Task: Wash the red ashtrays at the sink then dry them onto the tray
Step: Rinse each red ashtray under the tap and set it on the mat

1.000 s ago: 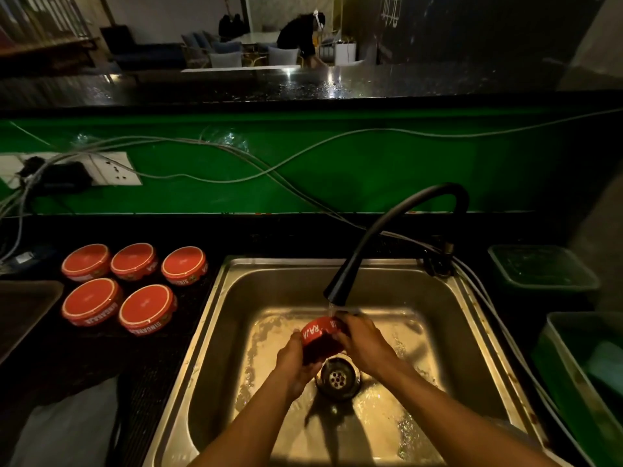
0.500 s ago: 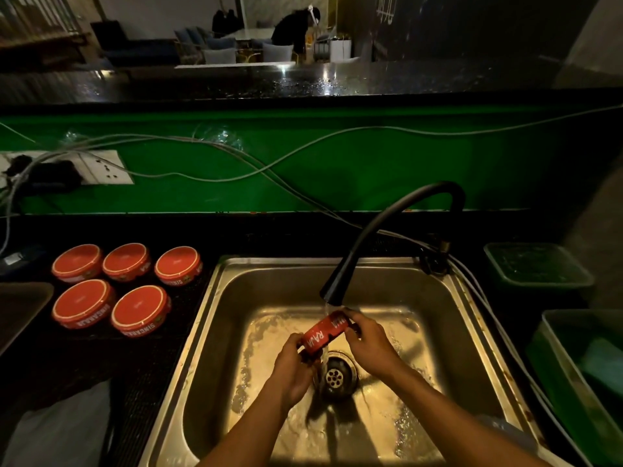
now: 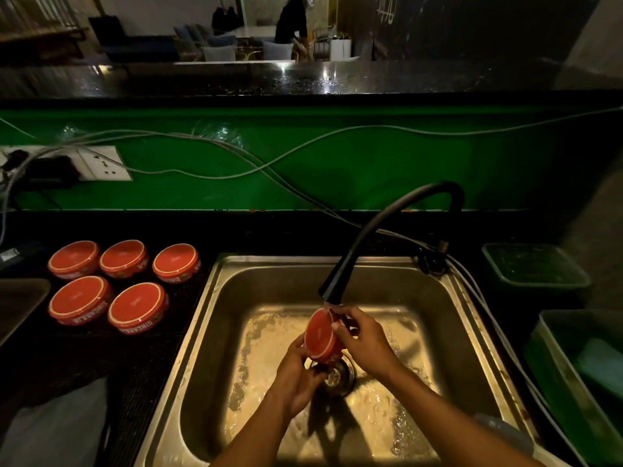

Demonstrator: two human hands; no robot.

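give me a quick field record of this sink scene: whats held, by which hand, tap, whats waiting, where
held item: red ashtray, tilted on edge under the spout
left hand: grips the ashtray's lower edge
right hand: grips its upper right side
tap: black, curved, spout just above the ashtray
sink: steel, wet floor, drain below the hands
waiting: five red ashtrays on the dark counter left of the sink, three behind, two in front
right of sink: green bins
wall: green, with cables and a socket
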